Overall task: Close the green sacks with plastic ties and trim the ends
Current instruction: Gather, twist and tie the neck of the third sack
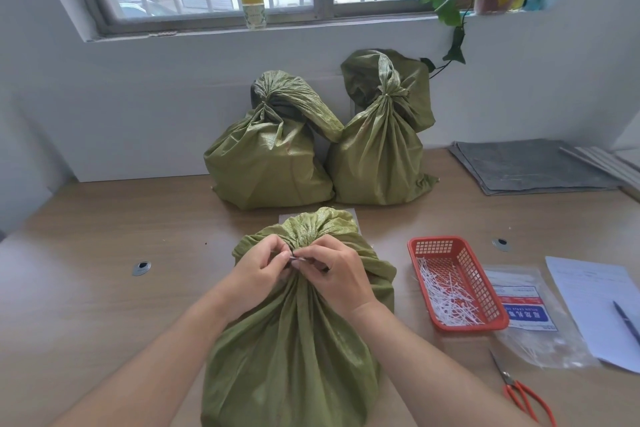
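A full green woven sack [294, 340] stands on the table right in front of me, its neck bunched together. My left hand [259, 265] and my right hand [337, 270] meet at that neck, and both pinch a thin plastic tie [298, 257] between their fingertips. Most of the tie is hidden by my fingers. Two more green sacks stand against the wall behind it, one on the left [270, 156] and one on the right [381, 146], both with gathered necks. Red-handled scissors [519, 392] lie at the right front of the table.
A red mesh basket [464, 253] with white cut tie ends sits right of the sack. Beside it lie a clear packet of ties [533, 315], a sheet of paper [595, 291] with a pen [627, 321], and folded grey sacks [530, 166] at the back right.
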Demonstrator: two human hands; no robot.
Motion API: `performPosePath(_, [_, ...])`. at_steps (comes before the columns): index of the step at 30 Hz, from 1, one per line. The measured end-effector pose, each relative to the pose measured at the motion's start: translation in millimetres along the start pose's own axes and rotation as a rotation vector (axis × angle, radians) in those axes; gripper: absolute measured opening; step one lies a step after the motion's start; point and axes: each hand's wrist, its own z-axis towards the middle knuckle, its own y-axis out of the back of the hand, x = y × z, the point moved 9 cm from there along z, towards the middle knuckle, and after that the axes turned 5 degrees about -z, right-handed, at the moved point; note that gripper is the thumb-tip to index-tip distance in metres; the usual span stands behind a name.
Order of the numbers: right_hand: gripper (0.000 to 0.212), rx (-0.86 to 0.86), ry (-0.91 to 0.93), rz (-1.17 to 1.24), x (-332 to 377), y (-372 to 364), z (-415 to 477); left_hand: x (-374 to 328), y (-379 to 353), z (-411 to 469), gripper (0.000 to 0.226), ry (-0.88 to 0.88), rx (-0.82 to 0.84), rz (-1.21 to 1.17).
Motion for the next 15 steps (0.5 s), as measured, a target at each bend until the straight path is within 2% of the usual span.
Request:
performPosePath(6, [0.03, -0.011, 0.037, -0.081, 7.5, -4.0, 4.4, -18.0, -4.7, 6.1, 0.023, -0.208, 0.025, 0.459])
performPosePath(11, [0.032, -0.035, 0.025, -0.123, 8.8, -1.2, 5.8, -26.5, -7.5, 12.4, 0.034, -0.361, 0.06, 0.603])
performPosePath(15, [0.031, -0.026, 0.024, -0.104, 8.1, -0.9, 6.4, -31.5, -2.5, 12.2, 0.038, -0.391, 0.013, 0.533])
